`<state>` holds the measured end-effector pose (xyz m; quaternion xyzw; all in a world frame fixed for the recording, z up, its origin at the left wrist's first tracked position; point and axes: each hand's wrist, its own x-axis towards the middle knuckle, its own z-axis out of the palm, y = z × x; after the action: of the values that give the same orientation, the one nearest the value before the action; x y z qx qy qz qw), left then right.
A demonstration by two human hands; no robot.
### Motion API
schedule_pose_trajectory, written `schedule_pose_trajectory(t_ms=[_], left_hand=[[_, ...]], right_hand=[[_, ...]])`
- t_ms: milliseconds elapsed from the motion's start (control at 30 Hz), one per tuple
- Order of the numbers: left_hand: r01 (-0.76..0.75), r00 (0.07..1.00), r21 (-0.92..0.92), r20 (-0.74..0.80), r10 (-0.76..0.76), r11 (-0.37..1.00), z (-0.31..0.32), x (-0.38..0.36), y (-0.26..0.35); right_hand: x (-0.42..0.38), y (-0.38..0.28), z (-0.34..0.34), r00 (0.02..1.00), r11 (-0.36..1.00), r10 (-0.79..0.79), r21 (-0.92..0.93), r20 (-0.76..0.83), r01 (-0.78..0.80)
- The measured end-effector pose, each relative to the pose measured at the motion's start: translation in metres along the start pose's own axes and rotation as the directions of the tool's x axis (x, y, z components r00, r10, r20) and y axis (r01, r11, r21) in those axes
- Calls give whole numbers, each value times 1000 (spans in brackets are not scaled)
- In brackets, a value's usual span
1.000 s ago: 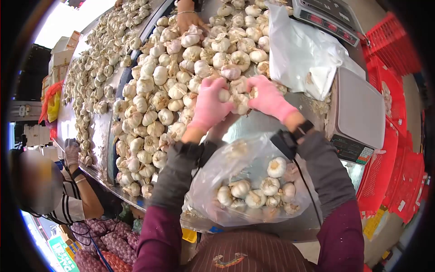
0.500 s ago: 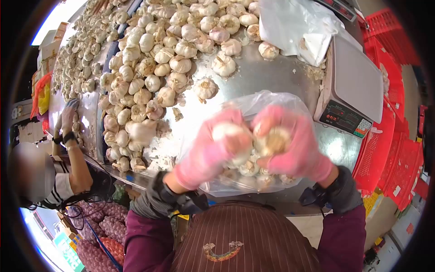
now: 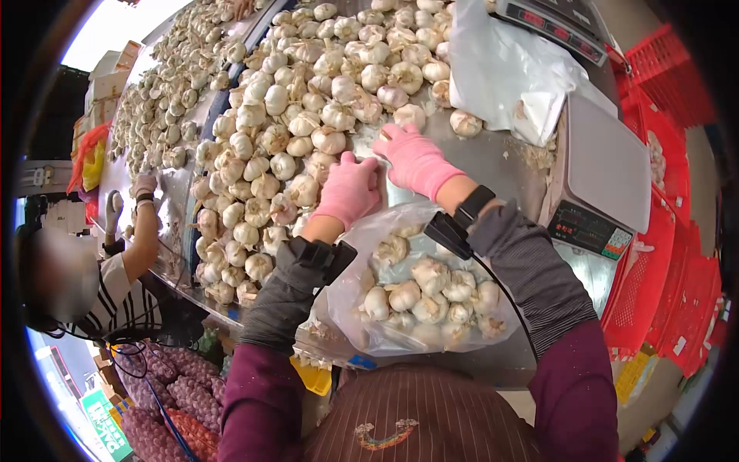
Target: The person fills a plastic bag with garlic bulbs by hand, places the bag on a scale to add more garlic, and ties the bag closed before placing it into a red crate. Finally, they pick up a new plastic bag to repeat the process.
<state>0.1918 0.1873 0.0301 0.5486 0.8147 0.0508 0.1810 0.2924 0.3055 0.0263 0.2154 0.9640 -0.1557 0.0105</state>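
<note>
Both my hands wear pink gloves and reach forward onto the metal table, beyond a clear plastic bag. My left hand (image 3: 349,189) is closed at the edge of the garlic pile (image 3: 265,142), its fingers curled over a garlic bulb that they mostly hide. To its right, my right hand (image 3: 416,159) curls down over another bulb, also largely covered, just in front of a loose garlic bulb (image 3: 409,116). Near my body, the clear plastic bag (image 3: 344,304) lies with its mouth spread and several garlic bulbs (image 3: 429,276) inside.
A digital scale (image 3: 604,150) stands at the right, with white plastic bags (image 3: 508,69) beside it and a second scale (image 3: 550,31) behind. Red crates (image 3: 670,285) line the right side. At left, a co-worker (image 3: 127,273) handles garlic on the neighbouring table (image 3: 171,192).
My hands have left the space above the bag, where they held garlic bulbs, and moved forward to the table. The bag now shows its bulbs. The view has shifted slightly.
</note>
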Motion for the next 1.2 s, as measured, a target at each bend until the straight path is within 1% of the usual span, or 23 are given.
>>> schedule_pose_trajectory(t_ms=[67,100,133,167,200,267,333,367,400,467,533,567,633,700,767,833,900,967,1067,1100,1133,1167,1200], left_hand=[[-88,996,-146,-34,84,985,2,13,-33],[64,993,-837,109,52,543,-1,16,-49],[253,965,-930,224,136,-268,-9,14,-54],[156,987,-940,137,84,-302,-10,3,-53],[161,987,-935,146,70,-315,-21,-1,-48],[271,962,-590,146,229,-761,-41,-12,-36],[-179,984,-984,-179,19,17,-58,-36,-2],[-484,875,-808,-445,190,336,-61,-41,4],[-232,972,-934,-232,-31,-271,-67,-59,36],[277,935,-809,104,339,-518,-79,-82,42],[228,939,-972,203,279,-62,-61,-113,60],[-5,972,-984,38,232,180,-36,-123,74],[-239,961,-876,-151,231,419,7,-132,79],[-512,851,-345,-328,411,786,26,-129,69],[-557,816,-315,-381,436,768,-22,-101,65],[-557,796,-183,-395,459,810,-38,-63,61],[-531,791,-8,-363,492,848,-37,19,60],[-456,859,95,-211,466,885,-9,83,67],[-401,899,158,-121,421,902,4,128,67],[-404,900,121,-125,417,907,5,137,69],[-411,896,120,-129,424,904,2,139,65],[-212,958,-625,19,286,751,-8,136,55],[191,931,-967,234,281,171,-16,131,50]], right_hand=[[15,10,13,1000,997,-16,72,-6,16],[21,14,17,1000,989,-18,146,-4,18],[23,10,10,1000,988,-26,150,4,25],[22,9,3,965,472,77,843,252,-258],[18,3,-11,874,-412,-54,786,483,-460],[2,-15,-39,863,-553,-3,718,506,-423],[-24,-19,-56,925,-701,-50,647,376,-301],[-43,-25,-69,941,-634,49,739,335,-230],[-63,-32,-83,950,-549,144,821,278,-157],[-103,-33,-91,942,-460,197,874,273,-157],[-141,-31,-81,949,-282,166,935,270,-217],[-156,-35,-64,949,-283,170,935,267,-213],[-180,-39,-27,947,739,149,668,-286,85],[-193,-37,-37,947,884,47,454,-318,109],[-180,-22,-58,918,970,-88,177,-386,167],[-137,15,-53,928,873,221,484,-300,-52],[-72,51,-38,925,959,284,93,-252,-269],[-30,62,-41,870,881,472,-78,140,-466],[-15,106,22,889,878,144,-357,-435,-318],[-15,110,13,886,874,146,-362,-440,-324],[-22,108,-5,901,874,391,381,-186,-301],[-29,105,-23,914,338,372,894,161,-295],[-34,101,-34,914,342,374,893,156,-293]])
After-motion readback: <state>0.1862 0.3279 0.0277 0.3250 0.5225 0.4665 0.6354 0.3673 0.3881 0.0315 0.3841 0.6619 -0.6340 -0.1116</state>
